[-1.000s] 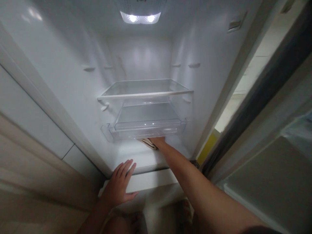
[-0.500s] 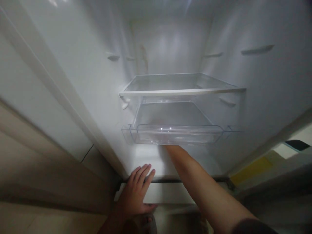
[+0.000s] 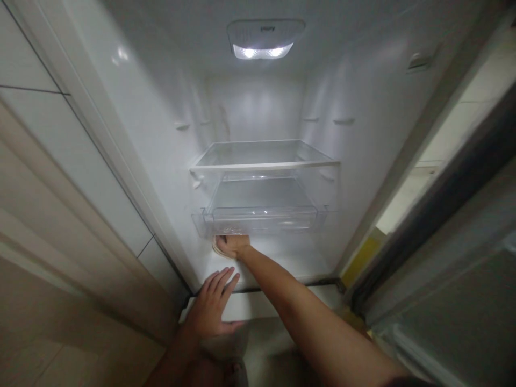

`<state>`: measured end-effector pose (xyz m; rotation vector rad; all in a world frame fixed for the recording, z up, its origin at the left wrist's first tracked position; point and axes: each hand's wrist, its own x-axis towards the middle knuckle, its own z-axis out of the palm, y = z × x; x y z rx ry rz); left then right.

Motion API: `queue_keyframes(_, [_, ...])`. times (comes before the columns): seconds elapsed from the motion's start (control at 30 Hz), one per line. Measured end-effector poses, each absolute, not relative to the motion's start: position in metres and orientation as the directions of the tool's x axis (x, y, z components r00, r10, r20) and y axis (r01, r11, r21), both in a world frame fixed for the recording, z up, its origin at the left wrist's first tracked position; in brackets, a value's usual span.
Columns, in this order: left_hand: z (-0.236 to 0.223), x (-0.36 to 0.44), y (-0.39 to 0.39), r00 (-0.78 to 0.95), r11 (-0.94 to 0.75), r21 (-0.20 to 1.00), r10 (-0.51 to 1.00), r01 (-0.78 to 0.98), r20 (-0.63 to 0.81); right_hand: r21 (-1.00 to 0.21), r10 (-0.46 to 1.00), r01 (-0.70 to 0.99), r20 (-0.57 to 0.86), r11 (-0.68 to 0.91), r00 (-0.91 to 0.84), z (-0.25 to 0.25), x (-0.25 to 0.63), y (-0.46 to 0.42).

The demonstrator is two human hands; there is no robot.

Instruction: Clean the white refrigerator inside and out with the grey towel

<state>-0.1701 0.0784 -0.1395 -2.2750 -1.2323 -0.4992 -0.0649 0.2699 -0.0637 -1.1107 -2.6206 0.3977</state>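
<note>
Inside an open refrigerator, my right hand [image 3: 229, 244] reaches low beneath the clear drawer [image 3: 264, 219]. It presses on a tan folded cloth [image 3: 242, 240] lying on the white refrigerator floor [image 3: 282, 257], near the left wall. The drawer front hides the far part of the cloth and some fingers. My left hand [image 3: 212, 303] rests at the front lower edge [image 3: 258, 305] of the refrigerator, fingers spread, holding nothing.
A glass shelf [image 3: 262, 153] with a white front rim sits above the drawer. A lit lamp [image 3: 264, 51] is in the ceiling. The open door [image 3: 451, 279] stands at the right, and a tiled wall [image 3: 100, 172] runs along the left.
My right hand has come forward and left from under the drawer, so the hand and cloth now show. The view has tilted up, bringing in the lamp. My left hand stays at the front edge.
</note>
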Motion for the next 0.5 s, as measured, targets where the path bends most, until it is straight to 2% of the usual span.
queue_keyframes(0.2, [-0.151,-0.172,0.078,0.518,-0.441,-0.279,0.65,0.853,0.556,-0.25,0.727,0.69,0.096,0.679,-0.68,-0.052,-0.025,0.224])
queue_keyframes(0.33, [-0.149,-0.171,0.078,0.546,-0.441,-0.324,0.626,0.837,0.556,-0.23,0.775,0.748,0.056,0.623,-0.629,-0.044,-0.006,0.21])
queue_keyframes(0.5, [-0.144,-0.17,0.077,0.547,-0.46,-0.301,0.646,0.835,0.532,-0.213,0.838,0.814,0.054,0.54,-0.542,-0.041,0.027,0.221])
